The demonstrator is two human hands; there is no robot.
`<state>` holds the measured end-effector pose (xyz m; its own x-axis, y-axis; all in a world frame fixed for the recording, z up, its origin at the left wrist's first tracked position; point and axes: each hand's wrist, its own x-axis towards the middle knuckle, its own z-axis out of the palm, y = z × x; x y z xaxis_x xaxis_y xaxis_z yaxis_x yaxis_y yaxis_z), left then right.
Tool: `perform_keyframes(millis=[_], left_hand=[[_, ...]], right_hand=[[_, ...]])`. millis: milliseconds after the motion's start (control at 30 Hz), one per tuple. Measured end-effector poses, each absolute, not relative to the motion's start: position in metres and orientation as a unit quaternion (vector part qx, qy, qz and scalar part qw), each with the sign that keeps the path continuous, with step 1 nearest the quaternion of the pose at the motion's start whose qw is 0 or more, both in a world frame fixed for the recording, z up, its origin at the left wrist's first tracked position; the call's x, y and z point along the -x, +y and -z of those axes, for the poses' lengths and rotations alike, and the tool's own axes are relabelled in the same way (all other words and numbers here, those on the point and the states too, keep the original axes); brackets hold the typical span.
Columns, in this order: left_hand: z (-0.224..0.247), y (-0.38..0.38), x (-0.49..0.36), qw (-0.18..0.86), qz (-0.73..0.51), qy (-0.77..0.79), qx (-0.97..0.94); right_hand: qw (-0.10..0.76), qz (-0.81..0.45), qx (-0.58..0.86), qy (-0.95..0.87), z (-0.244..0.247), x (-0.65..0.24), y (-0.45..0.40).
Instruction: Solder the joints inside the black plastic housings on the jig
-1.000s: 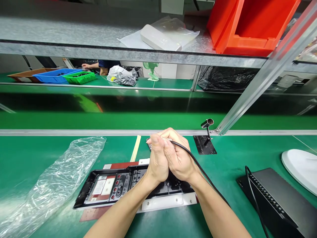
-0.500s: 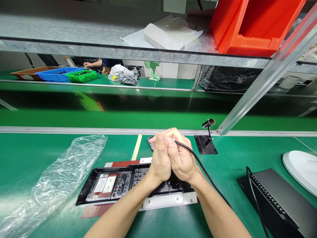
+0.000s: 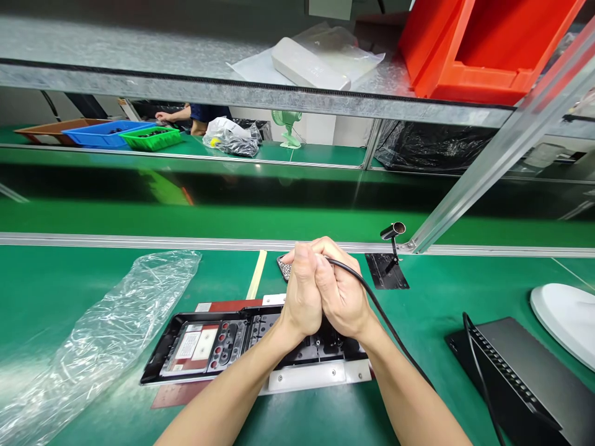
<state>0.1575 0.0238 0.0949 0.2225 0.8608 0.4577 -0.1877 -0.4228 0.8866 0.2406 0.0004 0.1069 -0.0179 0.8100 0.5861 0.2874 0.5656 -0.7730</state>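
Observation:
My left hand and my right hand are closed and pressed together, thumbs side by side, above the right part of a black plastic housing. A black cable runs from the top of my right hand down to the lower right. Whatever the fingers wrap around is hidden. The housing lies on a fixture with a white block along its front edge. Behind my left hand, a small tray of tiny metal parts is partly covered.
Clear plastic film lies at left. A black stand is behind the hands; a dark flat device and white object are at right. Overhead, a metal shelf holds a red bin. A person's hand shows far back.
The view has shifted very slightly. Both hands stay closed together in nearly the same place, and the cable keeps its course.

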Motion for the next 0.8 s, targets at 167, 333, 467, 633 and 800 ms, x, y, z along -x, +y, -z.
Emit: perform_keyframes(millis=[167, 333, 467, 633, 800], left_hand=[[-0.0986, 0.0228, -0.1572, 0.458, -0.57, 0.253, -0.633], [-0.0953, 0.0238, -0.156, 0.463, -0.564, 0.254, -0.635], [-0.0913, 0.0252, -0.156, 0.458, -0.573, 0.238, -0.637], [-0.0914, 0.025, -0.1576, 0.45, -0.575, 0.237, -0.641], [-0.0894, 0.025, -0.1573, 0.456, -0.571, 0.239, -0.639]], right_hand=[[0.573, -0.226, 0.402, -0.677, -0.1068, -0.2404, 0.0013], [0.577, -0.223, 0.401, -0.675, -0.1061, -0.2403, 0.0022], [0.578, -0.209, 0.399, -0.68, -0.1061, -0.2405, 0.0028], [0.583, -0.206, 0.399, -0.677, -0.1048, -0.2402, 0.0032], [0.587, -0.197, 0.395, -0.678, -0.1037, -0.24, 0.0039]])
